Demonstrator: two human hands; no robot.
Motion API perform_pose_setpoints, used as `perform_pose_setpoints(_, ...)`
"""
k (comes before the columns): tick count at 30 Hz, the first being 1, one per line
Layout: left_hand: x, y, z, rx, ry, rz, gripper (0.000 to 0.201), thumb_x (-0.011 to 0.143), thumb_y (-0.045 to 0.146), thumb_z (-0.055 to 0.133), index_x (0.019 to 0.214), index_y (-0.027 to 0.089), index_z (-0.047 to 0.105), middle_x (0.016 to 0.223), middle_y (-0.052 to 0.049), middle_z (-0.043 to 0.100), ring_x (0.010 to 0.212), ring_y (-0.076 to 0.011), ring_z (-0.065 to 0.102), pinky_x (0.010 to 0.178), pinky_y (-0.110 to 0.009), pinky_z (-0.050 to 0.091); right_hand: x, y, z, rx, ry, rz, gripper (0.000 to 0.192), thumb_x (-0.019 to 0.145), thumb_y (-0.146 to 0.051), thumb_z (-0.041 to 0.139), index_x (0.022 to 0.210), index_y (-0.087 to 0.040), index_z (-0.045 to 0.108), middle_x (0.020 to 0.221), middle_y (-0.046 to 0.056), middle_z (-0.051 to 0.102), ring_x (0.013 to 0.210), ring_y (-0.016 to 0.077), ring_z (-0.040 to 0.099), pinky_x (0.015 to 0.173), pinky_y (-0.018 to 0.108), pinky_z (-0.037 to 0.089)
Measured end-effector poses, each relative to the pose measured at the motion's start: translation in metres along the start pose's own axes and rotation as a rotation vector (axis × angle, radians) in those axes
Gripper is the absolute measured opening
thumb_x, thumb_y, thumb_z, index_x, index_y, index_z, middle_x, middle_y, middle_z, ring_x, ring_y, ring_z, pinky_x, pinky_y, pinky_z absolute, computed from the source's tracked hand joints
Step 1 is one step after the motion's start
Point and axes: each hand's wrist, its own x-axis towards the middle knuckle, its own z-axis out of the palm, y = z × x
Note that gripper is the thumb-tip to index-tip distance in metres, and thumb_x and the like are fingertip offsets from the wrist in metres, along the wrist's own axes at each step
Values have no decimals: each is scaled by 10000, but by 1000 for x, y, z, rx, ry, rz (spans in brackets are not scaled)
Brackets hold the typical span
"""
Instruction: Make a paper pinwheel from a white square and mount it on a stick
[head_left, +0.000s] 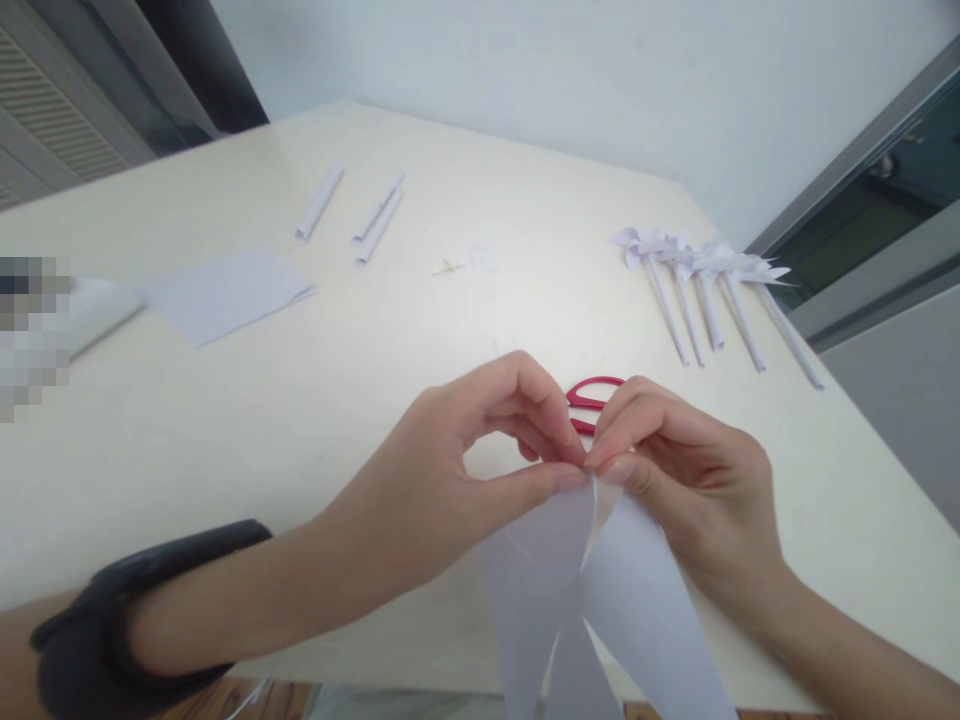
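My left hand (442,470) and right hand (675,470) met over the near middle of the tabletop (315,420), fingers of both pressed together, pinching the top of a cut white paper piece (592,580) whose flaps hung toward six o'clock. Red scissors (589,400) lay just behind my fingers at twelve o'clock, partly hidden. Finished paper pinwheels (705,285) lay at two o'clock, rolled paper sticks (360,210) at eleven, and a folded sheet (225,292) at ten.

paper strips (592,590): thin, matt white paper
scissors (589,398): glossy red plastic handles
counter (300,420): smooth, matt cream
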Motion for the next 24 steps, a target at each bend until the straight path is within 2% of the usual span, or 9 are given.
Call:
perform_pose_setpoints(7,3,4,-1,-10,-95,-76,139,810,222,634,869,192,512,845,37,616,839,-96,621,757,-211,517,2,-2,0,-46,-19,9,91,849,-168,615,760,-185,614,721,-21,553,702,119,510,679,298,390)
perform_pose_setpoints(11,4,5,0,114,-105,-86,159,779,243,661,878,195,545,870,40,636,856,-105,610,783,-227,494,3,-2,0,-119,-24,17,111,851,-200,618,743,-187,596,716,-20,551,706,124,516,680,304,390)
perform_pose_setpoints(17,2,3,2,252,-58,-53,8,818,199,586,824,203,584,814,65,648,794,-91,604,726,-216,479,2,-2,1,-173,-15,22,87,836,-182,633,753,-189,608,726,-7,575,766,147,543,707,313,399)
perform_pose_setpoints(24,1,3,2,363,18,-12,55,802,171,571,764,192,604,819,44,675,787,-121,625,729,-247,480,2,-2,2,-162,22,51,88,809,-158,654,734,-182,616,712,3,572,756,159,549,691,322,411)
